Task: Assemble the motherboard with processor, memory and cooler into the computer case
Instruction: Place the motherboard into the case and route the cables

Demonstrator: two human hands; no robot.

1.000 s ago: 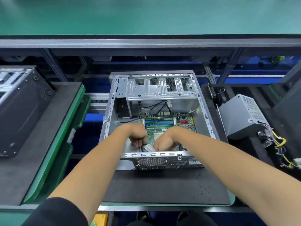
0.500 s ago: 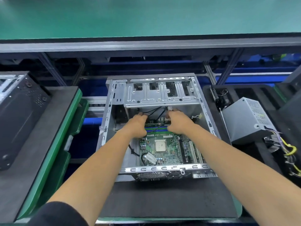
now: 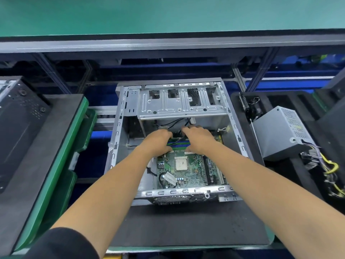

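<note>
An open silver computer case (image 3: 186, 192) lies on a black mat (image 3: 186, 225). The green motherboard (image 3: 190, 176) sits inside it, with the processor (image 3: 181, 164) in its socket and no cooler over it. Both my hands reach deep into the case. My left hand (image 3: 158, 141) and my right hand (image 3: 199, 139) lie over the memory slots (image 3: 179, 144), thumbs down on the board. Their fingers stretch to the board's far edge among black cables (image 3: 177, 122) under the drive cage (image 3: 179, 107). The fingertips are hidden, so any hold is unclear.
A grey power supply (image 3: 280, 135) with yellow and black wires rests in a black foam tray to the right. Another black case (image 3: 20, 128) stands on a green-edged pallet at the left. A cable with a white tag (image 3: 169, 178) lies on the board's near left.
Both hands left the white-tagged cable at the case's near edge and moved to the far end of the board. In the last half second they barely shifted.
</note>
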